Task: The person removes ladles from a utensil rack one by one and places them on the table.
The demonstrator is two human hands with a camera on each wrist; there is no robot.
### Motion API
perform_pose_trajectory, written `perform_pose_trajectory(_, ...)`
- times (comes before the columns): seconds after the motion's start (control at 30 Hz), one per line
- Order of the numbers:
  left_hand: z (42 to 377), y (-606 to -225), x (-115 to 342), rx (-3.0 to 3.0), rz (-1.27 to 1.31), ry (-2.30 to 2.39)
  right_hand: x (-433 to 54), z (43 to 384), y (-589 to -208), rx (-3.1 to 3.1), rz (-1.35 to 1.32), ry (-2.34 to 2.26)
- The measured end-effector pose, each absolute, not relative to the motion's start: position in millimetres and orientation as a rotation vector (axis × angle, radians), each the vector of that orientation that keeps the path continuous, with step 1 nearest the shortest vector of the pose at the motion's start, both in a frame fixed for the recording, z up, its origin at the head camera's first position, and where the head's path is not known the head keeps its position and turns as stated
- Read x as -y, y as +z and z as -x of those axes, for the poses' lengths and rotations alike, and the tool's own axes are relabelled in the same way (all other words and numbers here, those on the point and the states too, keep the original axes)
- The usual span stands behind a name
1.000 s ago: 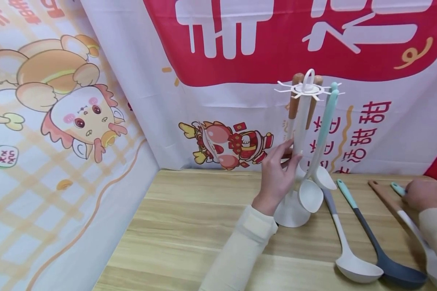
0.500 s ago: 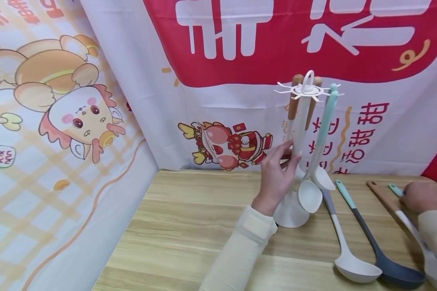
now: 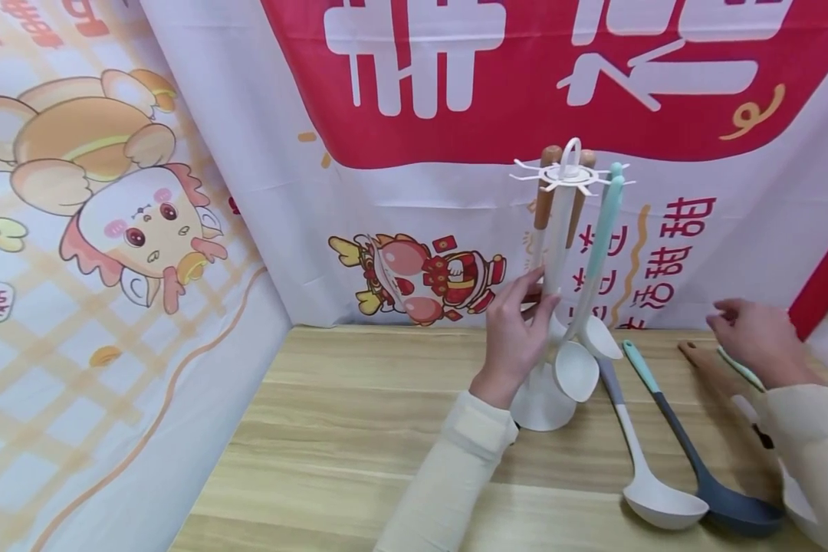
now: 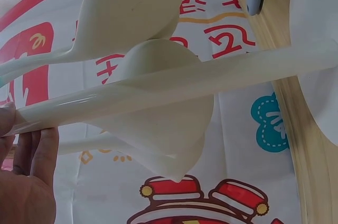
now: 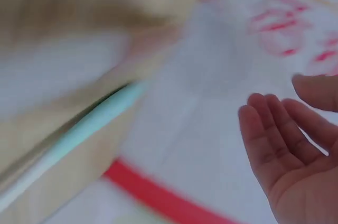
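A white utensil stand (image 3: 543, 402) is upright on the table. My left hand (image 3: 514, 333) grips its pole (image 4: 232, 78) partway up, thumb and fingers around it. From the hooked top ring (image 3: 570, 176) hang mint-handled white ladles (image 3: 576, 372) at the right and wooden-handled utensils (image 3: 545, 203) behind. My right hand (image 3: 762, 337), fingers loosely bent and holding nothing, is over the far right of the table. Below it lies a utensil with a mint handle (image 5: 100, 121), mostly hidden by the forearm in the head view. Beside that is a brown-handled utensil (image 3: 707, 368).
Right of the stand, a grey-handled white ladle (image 3: 665, 506) and a dark ladle (image 3: 741, 514) with a mint handle lie on the wooden table (image 3: 331, 429). A printed cloth (image 3: 414, 192) hangs along the table's back edge, with another at the left.
My right hand has let go of the mint-handled utensil at far right and moved up and left, its fingers loosening. My left hand stays on the pole. The head view has shifted slightly right.
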State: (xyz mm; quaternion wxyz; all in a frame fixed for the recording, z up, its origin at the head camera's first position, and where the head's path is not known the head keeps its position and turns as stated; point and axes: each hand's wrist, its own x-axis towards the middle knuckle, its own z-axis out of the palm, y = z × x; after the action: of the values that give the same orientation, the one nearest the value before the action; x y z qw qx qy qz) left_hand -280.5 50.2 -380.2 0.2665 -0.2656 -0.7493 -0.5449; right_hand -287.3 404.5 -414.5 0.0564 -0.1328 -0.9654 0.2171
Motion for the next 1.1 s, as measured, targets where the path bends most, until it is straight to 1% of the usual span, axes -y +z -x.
perform_pose_trajectory(0.13,281.1,-380.5,-49.6,2.019,0.722,-1.488,-354.5,275.8,-381.7,2.685,0.298,0.932)
perform_pose_trajectory(0.23,281.1,-380.7,-49.2,2.016,0.726,-1.5,-311.8,258.5,-357.0,2.454,0.264,1.231)
perform_pose_trajectory(0.33,280.8,-381.0,-49.3,2.02,0.725,-1.495,-271.4,239.9,-336.9,2.227,0.157,1.426)
perform_pose_trajectory(0.47,280.6,-381.2,-49.2,2.014,0.727,-1.508,-224.0,224.3,-323.6,2.048,-0.072,1.447)
perform_pose_trajectory(0.57,280.8,-381.8,-49.5,2.012,0.722,-1.491,-197.9,221.5,-323.7,1.983,-0.13,1.408)
perform_pose_trajectory(0.73,280.6,-382.3,-51.0,2.022,0.713,-1.453,-177.8,226.4,-331.2,1.912,-0.07,1.353)
perform_pose_trajectory(1.1,277.8,-379.1,-50.7,1.987,0.678,-1.466,-178.1,231.9,-332.2,1.903,-0.039,1.355)
